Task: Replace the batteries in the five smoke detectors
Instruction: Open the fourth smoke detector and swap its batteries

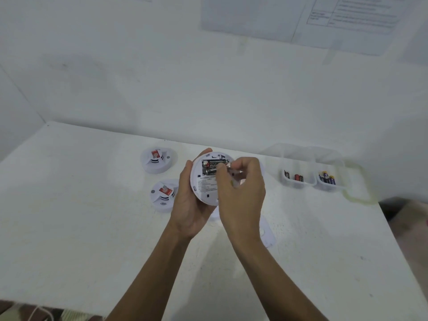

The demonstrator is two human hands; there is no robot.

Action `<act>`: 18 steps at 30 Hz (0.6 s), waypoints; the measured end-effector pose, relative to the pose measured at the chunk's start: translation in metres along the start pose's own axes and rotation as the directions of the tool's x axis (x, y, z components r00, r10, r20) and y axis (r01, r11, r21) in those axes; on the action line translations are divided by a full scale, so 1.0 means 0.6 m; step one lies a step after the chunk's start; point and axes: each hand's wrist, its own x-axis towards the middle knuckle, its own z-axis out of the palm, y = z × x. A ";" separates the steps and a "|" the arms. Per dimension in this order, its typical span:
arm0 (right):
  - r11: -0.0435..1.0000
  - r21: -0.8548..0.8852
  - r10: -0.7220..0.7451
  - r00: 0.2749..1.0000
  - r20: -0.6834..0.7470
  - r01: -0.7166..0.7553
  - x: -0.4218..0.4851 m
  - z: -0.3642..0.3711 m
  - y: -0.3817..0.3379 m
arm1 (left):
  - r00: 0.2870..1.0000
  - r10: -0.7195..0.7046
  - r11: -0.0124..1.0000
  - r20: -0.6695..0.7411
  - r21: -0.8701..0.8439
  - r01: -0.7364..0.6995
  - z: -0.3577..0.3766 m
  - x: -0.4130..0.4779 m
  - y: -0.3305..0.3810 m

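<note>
My left hand [188, 200] grips a white round smoke detector [203, 181], held above the table with its back side up and its battery bay open. Black and red batteries [210, 167] lie in the bay. My right hand [240, 193] reaches in from the right, its thumb and fingertips pinching the end of a battery at the bay's right edge. Two more white smoke detectors stand on the table to the left, one further back [157, 159] and one closer [163, 195], each with a red label.
Two clear plastic tubs at the back right hold batteries: black and red ones [297, 178] and blue ones [327, 179]. A white cover plate [266, 232] lies on the white table [92, 228] under my right forearm. The wall runs close behind.
</note>
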 end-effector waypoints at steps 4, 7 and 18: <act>0.979 0.174 -0.108 0.994 -0.023 0.110 0.013 -0.015 -0.004 | 0.998 -0.037 0.998 0.057 -0.050 0.040 0.000 0.000 0.000; 0.947 0.287 -0.166 0.985 0.056 0.143 0.034 -0.032 -0.006 | 0.993 -0.061 0.992 0.101 -0.107 0.072 -0.001 0.001 0.002; 0.557 -0.226 -0.506 0.542 0.671 0.799 0.094 -0.054 -0.023 | 0.974 -0.111 0.968 0.195 -0.201 0.151 -0.007 -0.001 0.002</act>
